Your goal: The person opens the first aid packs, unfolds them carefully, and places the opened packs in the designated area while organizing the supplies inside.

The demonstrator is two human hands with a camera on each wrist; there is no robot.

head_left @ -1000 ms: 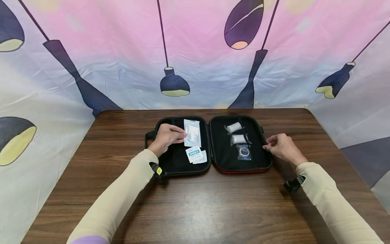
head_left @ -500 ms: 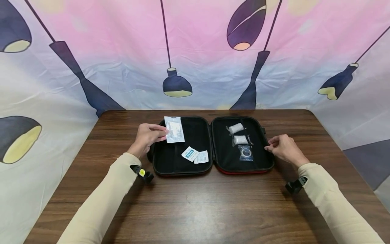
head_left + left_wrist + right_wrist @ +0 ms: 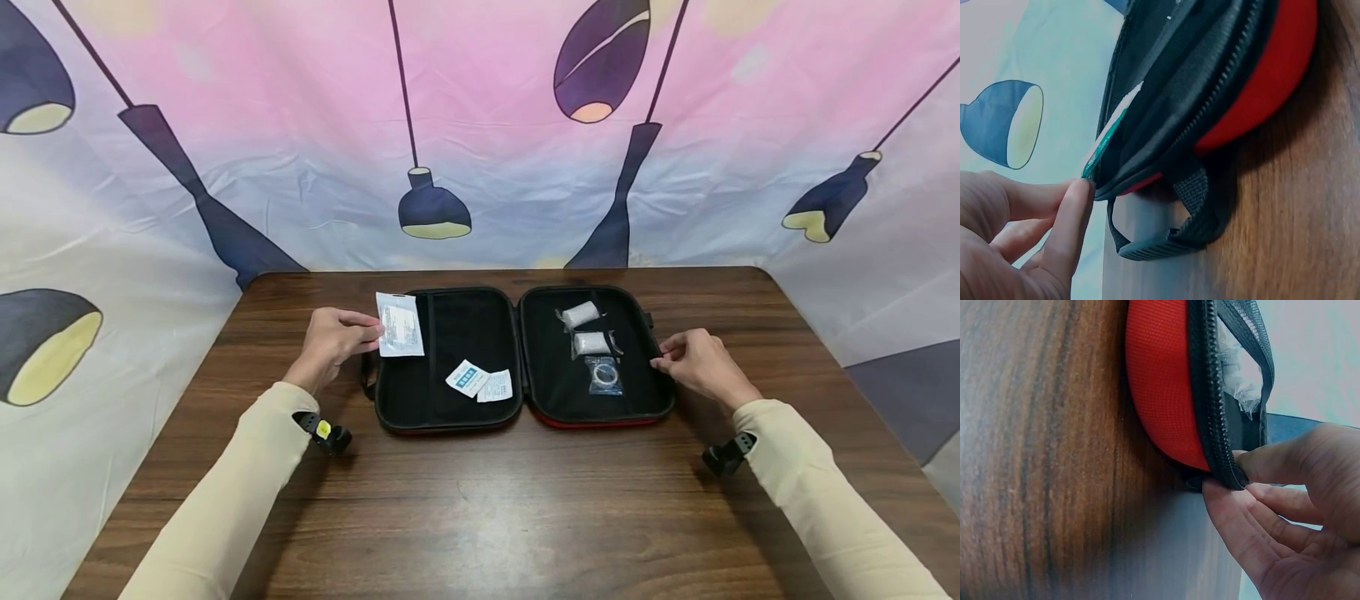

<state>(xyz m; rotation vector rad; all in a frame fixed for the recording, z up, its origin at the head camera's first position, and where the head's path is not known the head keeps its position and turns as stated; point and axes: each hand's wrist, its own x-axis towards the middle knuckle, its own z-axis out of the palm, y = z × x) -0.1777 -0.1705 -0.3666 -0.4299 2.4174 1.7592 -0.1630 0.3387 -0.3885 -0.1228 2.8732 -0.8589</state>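
An unzipped black-lined case [image 3: 472,321] with a red shell [image 3: 1160,381] lies spread open on the table, its two halves side by side. Between thumb and fingers, my left hand [image 3: 333,343] pinches the edge of a flat white printed packet [image 3: 401,327] over the left half's outer side. Edge-on in the left wrist view, that packet [image 3: 1110,137] shows a green side. My right hand [image 3: 1291,506] pinches the zippered rim [image 3: 1217,419] of the right half. Two small white sachets [image 3: 467,378] overlap in the left half.
Two white wrapped rolls [image 3: 592,343] and a clear bluish packet with a ring shape [image 3: 603,377] sit in the right half. A carrying handle [image 3: 1166,244] sticks out at the case's left side. Behind the wooden table [image 3: 480,508] hangs a patterned cloth [image 3: 510,200].
My left hand has carried the white packet leftward from beside the case's hinge to its outer left side. The small sachets shifted apart slightly. My right hand stays at the right rim.
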